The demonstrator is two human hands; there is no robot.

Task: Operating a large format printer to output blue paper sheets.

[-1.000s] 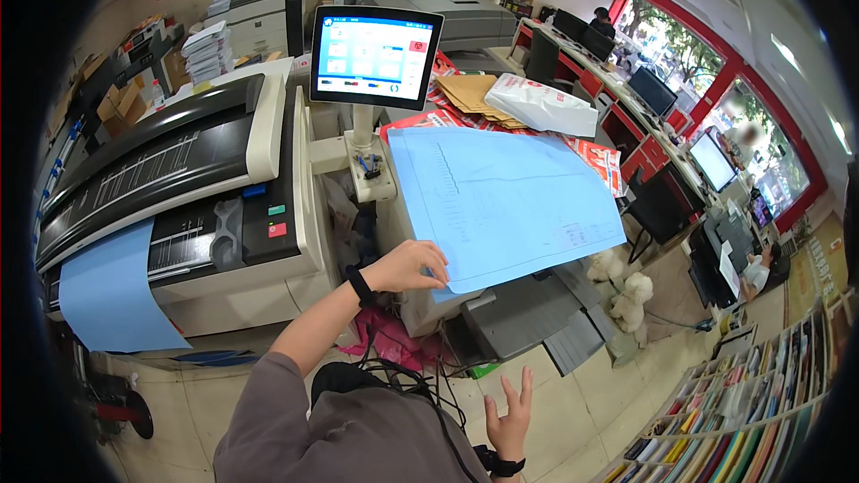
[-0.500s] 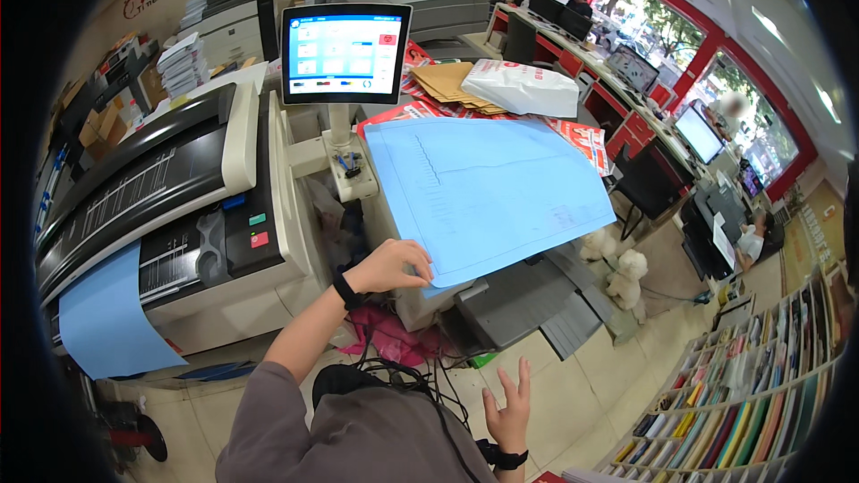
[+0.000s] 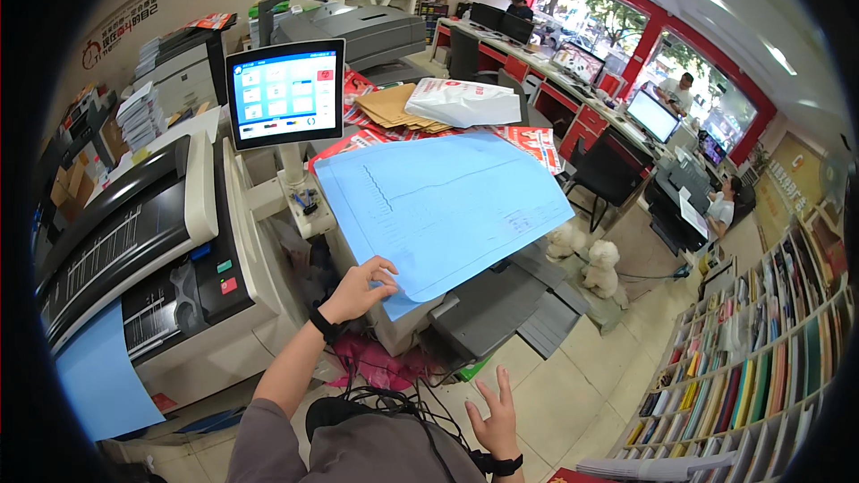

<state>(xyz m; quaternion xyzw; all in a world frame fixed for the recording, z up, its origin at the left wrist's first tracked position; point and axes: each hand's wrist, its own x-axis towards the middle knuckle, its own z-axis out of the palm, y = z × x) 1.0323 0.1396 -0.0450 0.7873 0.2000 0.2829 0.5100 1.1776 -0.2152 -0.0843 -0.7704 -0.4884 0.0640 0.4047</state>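
A large light-blue sheet [image 3: 447, 215] with thin line drawing lies spread over a surface, on top of red printed papers. My left hand [image 3: 361, 290] is at its near-left corner, fingers curled around the edge; the near edge bends up slightly beside them. My right hand [image 3: 495, 420] hangs in the air nearer my body, fingers spread and holding nothing. At the left, a second blue sheet [image 3: 103, 376] droops from the front of a wide-format machine [image 3: 143, 250]. A lit touchscreen [image 3: 284, 94] stands on a post between the machine and the spread sheet.
Brown envelopes [image 3: 398, 107] and a white plastic bag [image 3: 463, 102] lie behind the sheet. A grey printer tray [image 3: 497, 309] juts out below. Cables [image 3: 403, 402] hang near my body. Shelves of coloured papers [image 3: 761, 367] stand at the right. Other people sit or stand farther off.
The view has swung right, so the scene sits farther left. My left hand remains at the blue sheet's corner, its fingers a little more bent. My right hand stays open in the air.
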